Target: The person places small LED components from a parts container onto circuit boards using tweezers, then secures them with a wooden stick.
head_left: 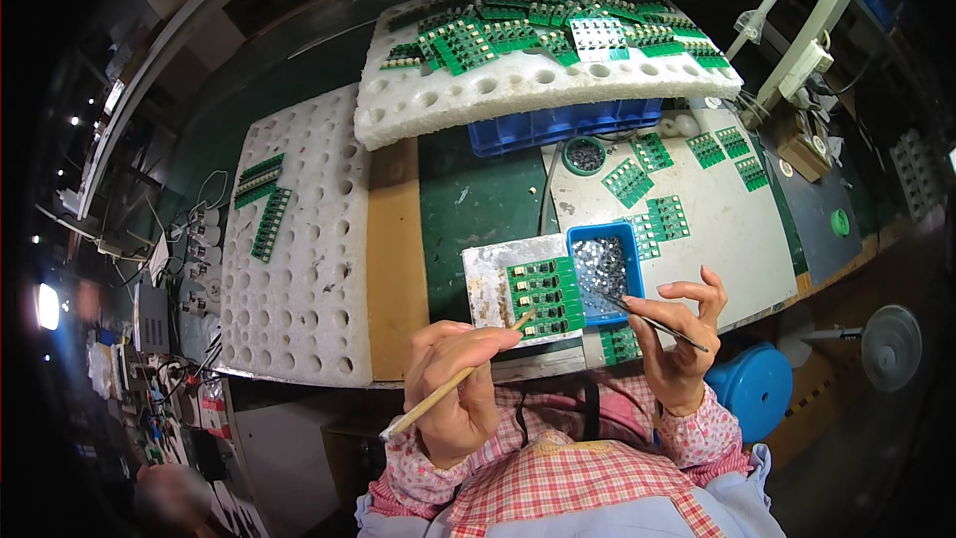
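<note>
My left hand [453, 389] is closed round a thin wooden stick [428, 405], whose tip meets the lower left part of a green circuit board [546, 299]. That board carries rows of black and pale components and lies on a stained white plate [486, 284]. Pinched in my right hand [679, 344] is a pair of dark tweezers [665, 330], their points over the near right part of a blue tray [633, 284]. Small silvery pieces [600, 264] fill the tray. Whether the tweezers hold a piece is too small to tell.
A white foam slab [558, 85] piled with circuit boards rests on a blue crate [568, 125] at the back. Another holed foam sheet [299, 309] lies left with a few boards. On the right are loose boards [667, 217] and a round dish [584, 155]. A blue stool [752, 394] stands lower right.
</note>
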{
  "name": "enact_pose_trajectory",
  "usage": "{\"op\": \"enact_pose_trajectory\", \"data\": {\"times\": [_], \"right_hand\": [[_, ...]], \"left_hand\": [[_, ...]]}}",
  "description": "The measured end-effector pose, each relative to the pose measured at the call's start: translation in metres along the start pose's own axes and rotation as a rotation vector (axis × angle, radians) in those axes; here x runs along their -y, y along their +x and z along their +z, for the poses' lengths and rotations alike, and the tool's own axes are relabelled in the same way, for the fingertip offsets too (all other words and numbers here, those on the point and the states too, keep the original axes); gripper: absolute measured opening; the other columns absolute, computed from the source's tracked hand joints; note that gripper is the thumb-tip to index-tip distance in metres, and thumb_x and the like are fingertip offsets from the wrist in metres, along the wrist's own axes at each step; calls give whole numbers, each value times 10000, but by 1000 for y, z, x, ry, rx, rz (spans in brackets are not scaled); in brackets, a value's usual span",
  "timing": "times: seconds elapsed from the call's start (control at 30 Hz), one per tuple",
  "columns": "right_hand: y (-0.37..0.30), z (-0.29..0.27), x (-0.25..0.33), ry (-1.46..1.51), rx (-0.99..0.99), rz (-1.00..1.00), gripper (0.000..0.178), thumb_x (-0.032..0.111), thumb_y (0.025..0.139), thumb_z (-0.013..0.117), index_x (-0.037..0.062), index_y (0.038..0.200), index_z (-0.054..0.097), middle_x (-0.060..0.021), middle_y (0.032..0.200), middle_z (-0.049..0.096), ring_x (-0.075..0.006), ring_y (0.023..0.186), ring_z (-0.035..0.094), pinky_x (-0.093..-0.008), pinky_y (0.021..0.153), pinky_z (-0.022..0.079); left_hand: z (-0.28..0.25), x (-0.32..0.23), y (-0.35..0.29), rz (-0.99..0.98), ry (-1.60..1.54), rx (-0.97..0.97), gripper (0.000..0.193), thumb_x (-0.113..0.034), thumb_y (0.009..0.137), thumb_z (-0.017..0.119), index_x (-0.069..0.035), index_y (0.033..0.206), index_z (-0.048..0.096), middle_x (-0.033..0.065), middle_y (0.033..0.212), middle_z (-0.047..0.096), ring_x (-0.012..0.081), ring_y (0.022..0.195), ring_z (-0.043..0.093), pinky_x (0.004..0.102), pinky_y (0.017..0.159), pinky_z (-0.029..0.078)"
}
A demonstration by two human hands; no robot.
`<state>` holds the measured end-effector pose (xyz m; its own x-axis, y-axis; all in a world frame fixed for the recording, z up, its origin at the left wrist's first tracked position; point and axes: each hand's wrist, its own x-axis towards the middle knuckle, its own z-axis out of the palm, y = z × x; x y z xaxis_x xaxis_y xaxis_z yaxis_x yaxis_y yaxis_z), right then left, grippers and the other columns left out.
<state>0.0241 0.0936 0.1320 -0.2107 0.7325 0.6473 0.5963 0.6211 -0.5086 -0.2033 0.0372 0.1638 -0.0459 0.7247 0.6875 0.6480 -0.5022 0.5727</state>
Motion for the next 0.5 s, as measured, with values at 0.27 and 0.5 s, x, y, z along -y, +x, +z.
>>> {"op": "enact_pose_trajectory", "data": {"times": [0.27, 0.5], "right_hand": [[-1, 0, 0, 26, -2, 11, 305, 19, 692, 825, 132, 965, 749, 71, 915, 736, -168, 951, 615, -470, 1081, 275], [0, -2, 0, 43, 3, 21, 312, 19, 690, 823, 139, 968, 747, 57, 919, 740, -174, 957, 615, -468, 1087, 269]], "left_hand": [[7, 0, 1, 4, 23, 8, 111, -50, 1010, 439, -8, 1065, 526, 133, 871, 718, 237, 799, 647, 399, 843, 485], [7, 3, 0, 9, 29, 29, 115, -29, 991, 483, -18, 1099, 520, 118, 922, 723, 238, 820, 672, 399, 834, 489]]}}
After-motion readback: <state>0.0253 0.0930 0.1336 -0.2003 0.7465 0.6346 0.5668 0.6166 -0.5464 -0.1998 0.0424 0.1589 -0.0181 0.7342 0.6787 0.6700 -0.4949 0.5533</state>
